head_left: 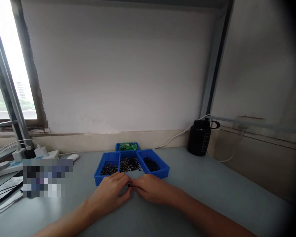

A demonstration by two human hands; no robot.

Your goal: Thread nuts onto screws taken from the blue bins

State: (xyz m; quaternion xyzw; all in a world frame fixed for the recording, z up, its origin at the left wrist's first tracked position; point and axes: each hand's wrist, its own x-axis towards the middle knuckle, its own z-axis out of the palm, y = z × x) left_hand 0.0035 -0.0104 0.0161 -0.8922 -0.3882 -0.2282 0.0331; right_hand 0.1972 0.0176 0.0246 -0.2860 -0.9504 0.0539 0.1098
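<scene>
My left hand point(113, 189) and my right hand point(149, 189) meet fingertip to fingertip just in front of the blue bins. Pinched between them is a small black piece point(129, 185), mostly covered by the fingers; its kind cannot be made out. Behind my left hand, the left blue bin point(97, 174) holds many small dark and metallic parts point(110, 168). A loose pile of small black and metallic parts point(130, 164) lies on the table between the bins. The right blue bin point(165, 171), behind my right hand, contains black small parts point(151, 164).
A third blue bin point(117, 147) with green packets point(128, 146) stands at the back. A black bottle point(199, 138) is at the back right, near a white cable point(172, 140). On the left are a power strip point(49, 156), a phone point(5, 189) and a white mouse point(73, 157).
</scene>
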